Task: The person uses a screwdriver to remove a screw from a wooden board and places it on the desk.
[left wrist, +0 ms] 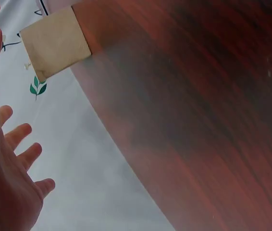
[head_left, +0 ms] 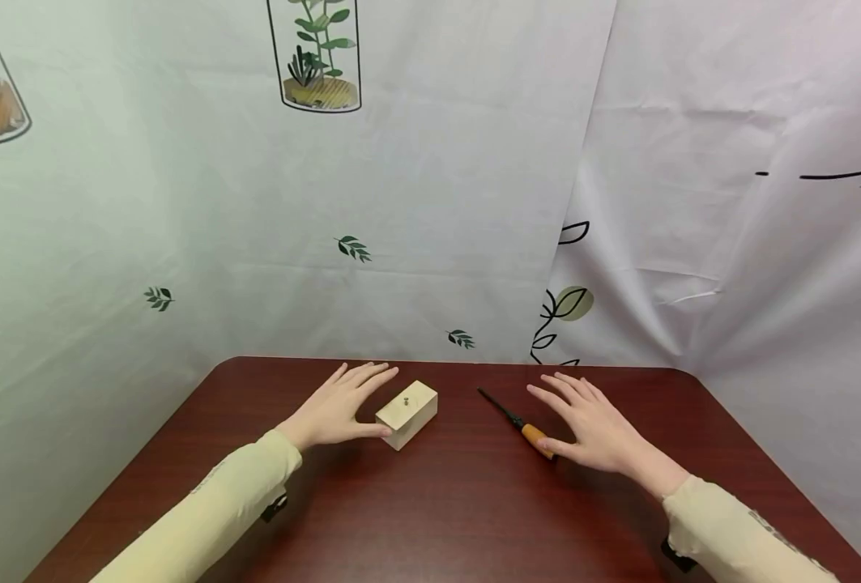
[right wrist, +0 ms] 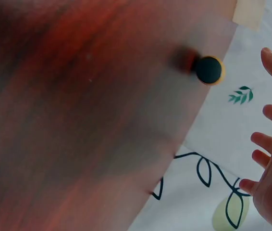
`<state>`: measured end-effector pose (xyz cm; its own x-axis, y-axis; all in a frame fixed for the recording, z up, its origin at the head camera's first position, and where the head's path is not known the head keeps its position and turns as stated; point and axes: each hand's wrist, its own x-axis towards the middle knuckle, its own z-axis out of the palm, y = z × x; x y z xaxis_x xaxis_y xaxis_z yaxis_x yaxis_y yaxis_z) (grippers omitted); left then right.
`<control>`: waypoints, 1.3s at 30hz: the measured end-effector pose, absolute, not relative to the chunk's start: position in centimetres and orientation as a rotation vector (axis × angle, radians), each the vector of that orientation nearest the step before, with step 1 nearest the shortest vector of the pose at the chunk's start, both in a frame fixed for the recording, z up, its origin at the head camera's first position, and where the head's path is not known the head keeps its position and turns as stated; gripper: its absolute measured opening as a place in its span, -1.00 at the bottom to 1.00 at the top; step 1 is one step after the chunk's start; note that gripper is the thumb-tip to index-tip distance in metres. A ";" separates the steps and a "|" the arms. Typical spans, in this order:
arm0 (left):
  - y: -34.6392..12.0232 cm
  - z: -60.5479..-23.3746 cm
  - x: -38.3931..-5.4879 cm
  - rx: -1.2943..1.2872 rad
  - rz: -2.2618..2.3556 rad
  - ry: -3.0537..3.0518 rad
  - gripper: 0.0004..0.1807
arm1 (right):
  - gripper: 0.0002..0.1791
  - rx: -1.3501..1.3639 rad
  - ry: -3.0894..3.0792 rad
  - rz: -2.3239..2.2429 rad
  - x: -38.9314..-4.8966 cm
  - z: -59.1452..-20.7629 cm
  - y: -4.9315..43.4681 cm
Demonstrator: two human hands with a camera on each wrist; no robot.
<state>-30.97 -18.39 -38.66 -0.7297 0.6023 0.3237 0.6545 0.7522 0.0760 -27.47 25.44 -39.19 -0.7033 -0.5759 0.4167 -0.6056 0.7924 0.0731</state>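
Note:
A pale wooden block (head_left: 410, 413) lies on the table, with a small screw (head_left: 406, 401) standing up from its top face. Beside it, on the left, is my left hand (head_left: 338, 407), fingers spread and thumb close to the block's near corner; whether they touch is unclear. To the right lies a screwdriver (head_left: 534, 438), orange handle towards me and dark shaft pointing away to the left. My right hand (head_left: 594, 425) hovers by that handle with its fingers apart, holding nothing. The right wrist view shows the handle's black round end (right wrist: 208, 70).
Both things rest on a dark red wood-grain table (head_left: 430, 510) with rounded far corners. Behind it hangs a white cloth (head_left: 430, 186) printed with leaves and plant jars. Pale sleeves cover both forearms, and a dark strap shows under each wrist.

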 end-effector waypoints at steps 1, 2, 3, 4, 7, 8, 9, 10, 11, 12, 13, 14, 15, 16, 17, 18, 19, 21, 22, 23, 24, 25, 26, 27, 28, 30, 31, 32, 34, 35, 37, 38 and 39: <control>-18.3 -38.7 -30.9 -0.973 -0.270 -2.679 0.05 | -0.11 0.889 -2.565 0.092 -27.5 -39.3 25.4; -18.2 -38.8 -30.9 -0.964 -0.270 -2.690 0.06 | -0.11 0.892 -2.572 0.090 -27.4 -39.4 25.3; -18.1 -38.8 -30.8 -0.954 -0.275 -2.700 0.07 | -0.11 0.892 -2.580 0.090 -27.4 -39.5 25.2; -17.9 -38.9 -30.7 -0.946 -0.280 -2.703 0.07 | -0.11 0.892 -2.588 0.085 -27.4 -39.7 25.2; -17.6 -39.1 -30.6 -0.928 -0.293 -2.713 0.06 | -0.14 0.882 -2.608 0.069 -27.3 -40.0 25.0; -17.5 -39.2 -30.6 -0.926 -0.298 -2.713 0.06 | -0.16 0.878 -2.615 0.069 -27.3 -40.1 24.9; -17.3 -39.3 -30.6 -0.925 -0.307 -2.713 0.05 | -0.17 0.872 -2.623 0.070 -27.3 -40.2 24.8; -17.2 -39.4 -30.6 -0.926 -0.311 -2.710 0.03 | -0.19 0.867 -2.631 0.067 -27.3 -40.3 24.7; -17.1 -39.5 -30.7 -0.924 -0.317 -2.716 0.02 | -0.21 0.860 -2.642 0.067 -27.2 -40.4 24.6; -17.0 -39.7 -30.7 -0.922 -0.321 -2.720 0.01 | -0.22 0.855 -2.654 0.070 -27.2 -40.4 24.5; -16.9 -39.8 -30.7 -0.918 -0.330 -2.723 -0.01 | -0.23 0.852 -2.668 0.075 -27.2 -40.5 24.4; -16.8 -39.9 -30.7 -0.912 -0.337 -2.729 -0.03 | -0.24 0.845 -2.682 0.077 -27.2 -40.6 24.3; -16.7 -40.0 -30.7 -0.900 -0.342 -2.736 -0.04 | -0.25 0.840 -2.693 0.076 -27.2 -40.7 24.2; -16.5 -40.1 -30.7 -0.891 -0.342 -2.741 -0.05 | -0.26 0.835 -2.702 0.068 -27.2 -40.8 24.1; -16.4 -40.2 -30.7 -0.880 -0.346 -2.746 -0.06 | -0.27 0.831 -2.710 0.064 -27.2 -40.8 24.1; -16.3 -40.3 -30.7 -0.870 -0.349 -2.751 -0.07 | -0.28 0.829 -2.715 0.060 -27.2 -40.9 24.0; -16.2 -40.4 -30.7 -0.862 -0.355 -2.756 -0.08 | -0.28 0.825 -2.718 0.053 -27.2 -41.0 24.0; -15.9 -40.5 -30.6 -0.842 -0.369 -2.768 -0.10 | -0.29 0.822 -2.719 0.037 -27.1 -41.1 23.9; -15.9 -40.6 -30.6 -0.834 -0.376 -2.777 -0.10 | -0.30 0.821 -2.719 0.031 -27.1 -41.2 23.9; -15.8 -40.6 -30.5 -0.823 -0.385 -2.786 -0.11 | -0.30 0.819 -2.721 0.028 -27.1 -41.2 23.9; -15.7 -40.6 -30.5 -0.810 -0.393 -2.798 -0.12 | -0.31 0.817 -2.722 0.020 -27.1 -41.3 23.9; -15.7 -40.7 -30.4 -0.795 -0.399 -2.808 -0.14 | -0.32 0.814 -2.724 0.015 -27.1 -41.3 23.9; -15.7 -40.7 -30.4 -0.780 -0.403 -2.816 -0.16 | -0.32 0.811 -2.725 0.011 -27.1 -41.4 23.9; -15.6 -40.7 -30.4 -0.768 -0.400 -2.823 -0.18 | -0.34 0.810 -2.727 0.008 -27.1 -41.4 23.9; -15.6 -40.7 -30.3 -0.759 -0.397 -2.828 -0.21 | -0.36 0.811 -2.725 0.005 -27.1 -41.5 23.9; -15.6 -40.7 -30.3 -0.749 -0.393 -2.832 -0.26 | -0.41 0.815 -2.715 -0.004 -27.0 -41.6 24.0; -15.5 -40.7 -30.3 -0.748 -0.391 -2.832 -0.28 | -0.44 0.819 -2.709 -0.006 -27.0 -41.6 24.0; -15.5 -40.7 -30.2 -0.750 -0.387 -2.831 -0.30 | -0.47 0.821 -2.703 -0.009 -27.0 -41.6 24.0; -15.5 -40.7 -30.3 -0.754 -0.386 -2.829 -0.32 | -0.51 0.825 -2.694 -0.012 -27.0 -41.6 24.0; -15.5 -40.7 -30.3 -0.756 -0.390 -2.829 -0.32 | -0.52 0.825 -2.696 -0.012 -27.0 -41.6 24.0; -15.4 -40.8 -30.3 -0.757 -0.399 -2.831 -0.33 | -0.53 0.823 -2.707 -0.008 -27.0 -41.6 24.0; -15.4 -40.8 -30.3 -0.758 -0.411 -2.832 -0.33 | -0.53 0.821 -2.716 -0.001 -27.0 -41.6 23.9; -15.4 -40.8 -30.4 -0.758 -0.427 -2.835 -0.33 | -0.54 0.821 -2.724 0.009 -27.0 -41.6 23.9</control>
